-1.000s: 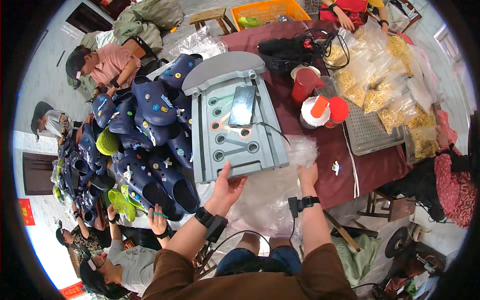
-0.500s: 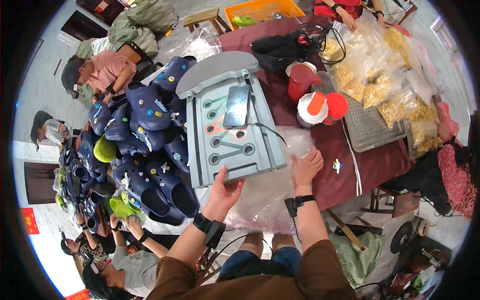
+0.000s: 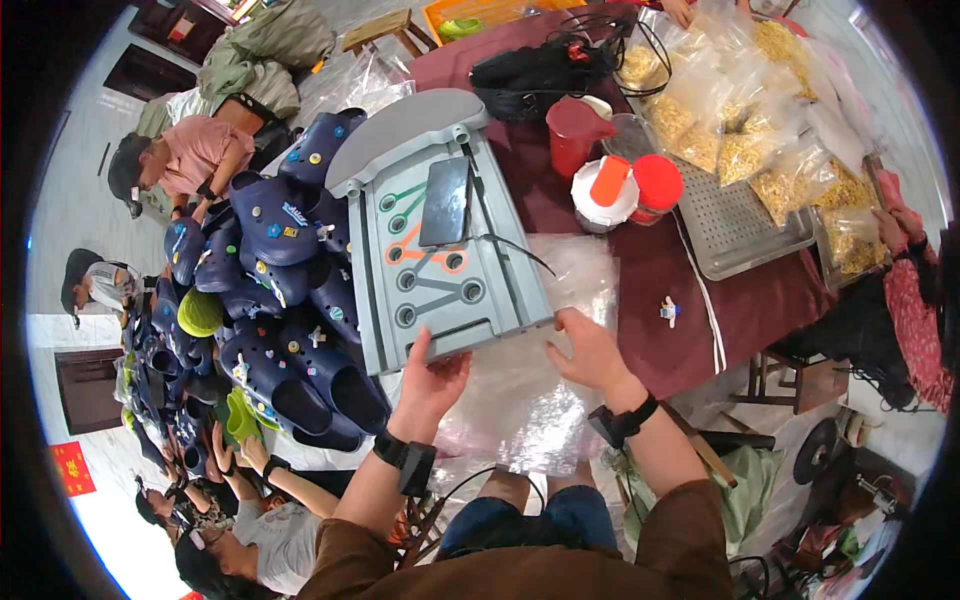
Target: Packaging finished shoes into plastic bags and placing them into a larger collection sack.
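maroon-covered worktop (image 3: 645,310), with navy clogs (image 3: 275,225) heaped left of a grey board (image 3: 430,275) at its near side, set at a slant. green, orange and dark grey lines link the round sockets on the board's pale face, and a darker, curved panel crosses its far end. a black phone (image 3: 447,203) lies on the face. the left hand (image 3: 433,388) clamps the board's near edge, thumb uppermost; the right hand (image 3: 598,362), thumb and fingers apart, is at the near right corner, above clear plastic (image 3: 540,425).
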A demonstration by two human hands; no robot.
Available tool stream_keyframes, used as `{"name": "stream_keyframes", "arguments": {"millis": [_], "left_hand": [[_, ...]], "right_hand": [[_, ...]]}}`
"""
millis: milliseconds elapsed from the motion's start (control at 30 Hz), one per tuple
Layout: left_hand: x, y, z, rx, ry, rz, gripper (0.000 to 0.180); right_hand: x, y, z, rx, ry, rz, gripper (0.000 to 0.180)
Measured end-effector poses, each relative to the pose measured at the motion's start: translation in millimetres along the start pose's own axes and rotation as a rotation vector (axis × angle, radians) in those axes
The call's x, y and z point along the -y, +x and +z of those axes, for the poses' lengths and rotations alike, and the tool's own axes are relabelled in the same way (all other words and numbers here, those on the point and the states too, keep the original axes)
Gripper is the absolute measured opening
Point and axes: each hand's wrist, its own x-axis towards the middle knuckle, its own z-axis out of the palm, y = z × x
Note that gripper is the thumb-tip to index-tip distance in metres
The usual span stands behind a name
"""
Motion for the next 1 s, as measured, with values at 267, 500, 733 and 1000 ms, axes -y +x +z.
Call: {"name": "stream_keyframes", "arguments": {"millis": [267,500,733,1000], "left_hand": [[-5.6,-12.5,7.6,0.002,-0.023,-0.014,0.067],[-3.6,-16.3,15.9,-0.049,0.017,0.007,0.070],[-4.6,-17.7,14.6,-0.101,-0.022,0.010,0.064],[-5.9,-23.3,20.0,-0.087,0.033,-0.028,0.062]], "right_hand": [[-12.8,-17.6,12.7,0.167,-0.414,-0.048,0.065],[-26.0,-23.9,49.4,-0.127,-0.966,-0.238,0.058],[-32.3,-9.8,33.0,0.316,-0.450,-0.241,0.057],[-23.1,41.5,18.4,0.463,-0.231,0.080,0.084]]}}
